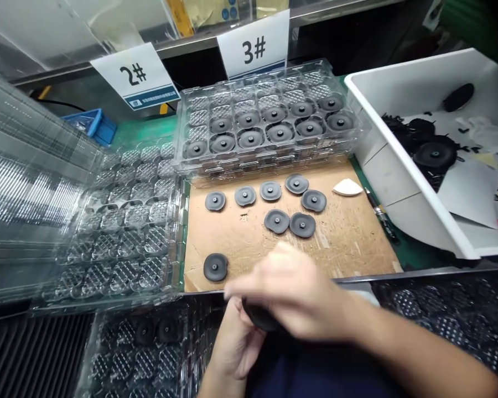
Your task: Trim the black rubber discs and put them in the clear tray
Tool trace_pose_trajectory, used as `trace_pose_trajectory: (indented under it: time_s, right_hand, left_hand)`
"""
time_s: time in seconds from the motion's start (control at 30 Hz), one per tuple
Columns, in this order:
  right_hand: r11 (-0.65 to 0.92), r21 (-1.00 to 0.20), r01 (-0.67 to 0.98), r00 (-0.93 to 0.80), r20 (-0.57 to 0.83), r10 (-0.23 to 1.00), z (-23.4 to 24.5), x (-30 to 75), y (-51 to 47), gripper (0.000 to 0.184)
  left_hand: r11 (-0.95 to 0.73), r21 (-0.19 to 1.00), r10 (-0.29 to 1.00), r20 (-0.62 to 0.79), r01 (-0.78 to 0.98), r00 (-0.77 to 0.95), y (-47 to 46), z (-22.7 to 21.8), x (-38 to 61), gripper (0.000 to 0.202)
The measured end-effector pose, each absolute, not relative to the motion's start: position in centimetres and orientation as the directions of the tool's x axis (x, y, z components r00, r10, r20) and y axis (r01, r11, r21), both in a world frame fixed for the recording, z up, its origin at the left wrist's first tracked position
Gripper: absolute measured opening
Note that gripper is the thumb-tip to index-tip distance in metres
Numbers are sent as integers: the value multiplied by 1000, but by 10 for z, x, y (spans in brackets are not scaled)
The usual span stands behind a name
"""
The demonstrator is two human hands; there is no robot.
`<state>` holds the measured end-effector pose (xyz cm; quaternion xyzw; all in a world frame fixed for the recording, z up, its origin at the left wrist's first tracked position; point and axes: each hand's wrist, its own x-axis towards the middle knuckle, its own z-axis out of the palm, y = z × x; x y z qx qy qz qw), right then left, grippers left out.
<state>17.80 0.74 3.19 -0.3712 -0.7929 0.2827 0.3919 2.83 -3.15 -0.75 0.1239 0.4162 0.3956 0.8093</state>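
Observation:
At the front edge of the cardboard, my left hand (237, 344) is closed around a dark disc-shaped rubber part (258, 315), which shows only in part. My right hand (288, 284) lies over the same part, its fingers smeared by motion, so their grip cannot be made out. Beyond them, several loose black discs with a small metal centre, one of them a disc (302, 225) near my right hand, rest on the cardboard sheet (249, 249). Another disc (215, 267) lies apart, left of my hands.
A clear tray (269, 146) at the back holds several discs in its front rows. More clear trays (126, 215) stand at left. On the right are a white bin (406, 160) with black parts, a marker pen (384, 218) and a white wedge-shaped piece (347, 187).

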Motion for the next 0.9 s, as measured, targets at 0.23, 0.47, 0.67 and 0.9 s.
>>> trace_pose_trajectory:
  time_s: [0.23,0.47,0.67,0.9]
  right_hand:
    - [85,-790,607,-137,1,991,-59,184,-4,22]
    - [96,-831,548,-95,52,994,-12,165,-1,24]
    - [412,-821,395,-401,249,881,49,134,-2,24]
    - [478,-755,450,-355,340,871,47,142,-2,27]
  left_hand:
    - [643,407,743,-537,-648,400,-29,-9,-6,56]
    - [591,452,775,-548,-668,314,-20,-18,-7,62]
    - [567,510,798,-534,-647,279,-19,-16,-6,62]
    - [561,582,818,-497,-588,289,-23,-3,4,59]
